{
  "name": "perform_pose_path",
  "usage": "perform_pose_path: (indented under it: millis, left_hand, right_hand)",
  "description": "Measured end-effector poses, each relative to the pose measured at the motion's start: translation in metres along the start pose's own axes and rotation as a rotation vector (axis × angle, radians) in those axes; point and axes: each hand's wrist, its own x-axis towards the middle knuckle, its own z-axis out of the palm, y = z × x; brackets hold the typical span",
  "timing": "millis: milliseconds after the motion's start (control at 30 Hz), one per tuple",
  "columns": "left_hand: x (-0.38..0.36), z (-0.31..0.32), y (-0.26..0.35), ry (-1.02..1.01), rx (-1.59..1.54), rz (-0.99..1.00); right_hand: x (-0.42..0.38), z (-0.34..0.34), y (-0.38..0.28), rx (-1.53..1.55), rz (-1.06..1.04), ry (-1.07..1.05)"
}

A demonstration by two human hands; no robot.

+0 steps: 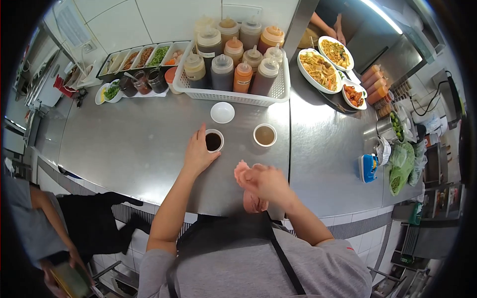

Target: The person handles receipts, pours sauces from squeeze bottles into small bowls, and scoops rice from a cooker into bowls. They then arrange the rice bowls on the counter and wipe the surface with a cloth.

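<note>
Dark cup: a small round white cup [214,141] near the middle of the counter [119,134], filled with near-black liquid below its pale rim.
Brown cup: a matching white-rimmed cup [265,135] to its right, well apart, holding cloudy brown liquid.
Left hand: the left hand [197,155] reaches the dark cup; its fingers [201,132] are partly spread, forefinger and thumb curved about the left side. How firmly they hold it, I cannot tell.
Right hand: the right hand [272,185] has its fingers closed on a pink crumpled piece [241,174] at the counter's near edge, blurred; more pink shows beneath, perhaps part of it.
Filled cups: two.
White dish: one shallow round dish [222,112], between cups and basket.
Basket: one white basket [233,97], about a dozen squeeze bottles [222,74] inside, dark, tan and orange.
Food dishes: three white dishes of food [319,72], right.
Orange bottles: three [374,84], beyond these.
</note>
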Motion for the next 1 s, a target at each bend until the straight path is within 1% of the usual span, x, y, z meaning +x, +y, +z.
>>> perform_pose_path:
  millis: [33, 100, 133, 200, 233, 300, 333, 400, 433, 500, 533, 600, 633, 733, 767, 800, 833, 867, 900, 933, 967, 1000]
  left_hand:
    - [0.000, -0.001, 0.001, -0.009, 0.003, 0.005]
    - [0.001, 0.000, 0.005, 0.000, -0.013, -0.003]
    - [0.000, 0.001, 0.006, -0.005, -0.011, 0.007]
    - [0.000, 0.002, 0.008, 0.020, -0.010, 0.011]
    - [0.001, 0.002, 0.010, 0.021, -0.008, 0.017]
    - [0.000, 0.000, 0.011, 0.016, -0.035, 0.014]
    - [-0.001, -0.001, 0.010, 0.015, -0.031, 0.018]
    - [-0.001, -0.001, 0.010, 0.055, -0.031, 0.048]
    - [-0.001, -0.002, 0.010, 0.057, -0.031, 0.065]
    - [-0.005, -0.005, 0.009, 0.067, -0.047, 0.046]
    - [-0.007, -0.006, 0.008, 0.069, -0.047, 0.063]
    - [-0.013, -0.010, 0.006, 0.064, -0.089, 0.020]
    - [-0.016, -0.015, 0.009, 0.068, -0.111, 0.009]
    - [-0.011, -0.015, 0.001, 0.084, -0.100, 0.047]
    - [-0.003, -0.014, 0.003, 0.174, -0.133, 0.089]
    - [0.010, -0.015, 0.000, 0.181, -0.126, 0.077]
    - [0.027, -0.013, -0.003, 0.153, -0.183, -0.008]
    - [0.042, -0.010, -0.005, 0.119, -0.243, -0.088]
    - [0.056, -0.006, -0.007, 0.111, -0.247, -0.080]
    - [0.070, -0.002, -0.009, 0.114, -0.159, -0.126]
    - [0.084, 0.004, -0.009, 0.115, -0.074, -0.152]
    - [0.095, 0.015, -0.019, 0.138, -0.010, -0.080]
  right_hand:
    - [0.006, -0.008, 0.008, 0.163, 0.073, -0.099]
    - [0.024, -0.017, 0.025, 0.147, 0.242, 0.172]
    - [0.035, -0.016, 0.032, 0.148, 0.250, 0.179]
    - [0.056, -0.004, 0.049, 0.008, 0.151, 0.493]
    - [0.061, 0.000, 0.057, 0.007, 0.153, 0.500]
    - [0.068, 0.009, 0.067, 0.166, 0.194, 0.332]
    - [0.070, 0.012, 0.071, 0.170, 0.197, 0.336]
    - [0.072, 0.011, 0.087, 0.216, 0.189, 0.477]
    - [0.076, 0.008, 0.099, 0.210, 0.193, 0.493]
    - [0.085, -0.001, 0.127, 0.195, 0.272, 0.575]
    - [0.093, -0.004, 0.142, 0.190, 0.276, 0.591]
    - [0.116, -0.015, 0.171, 0.123, 0.326, 0.620]
    - [0.127, -0.021, 0.178, 0.164, 0.342, 0.634]
    - [0.165, -0.017, 0.210, 0.202, 0.282, 0.649]
    - [0.173, -0.016, 0.213, 0.235, 0.269, 0.637]
    - [0.178, -0.015, 0.215, 0.264, 0.261, 0.630]
    - [0.179, -0.013, 0.215, 0.274, 0.193, 0.714]
    - [0.176, -0.011, 0.212, 0.274, 0.195, 0.715]
    - [0.168, -0.007, 0.209, 0.243, 0.171, 0.809]
    - [0.155, -0.005, 0.205, 0.203, 0.152, 0.908]
    - [0.130, -0.029, 0.163, 0.433, 0.206, 0.883]
    - [0.114, -0.010, 0.160, 0.371, 0.312, 0.882]
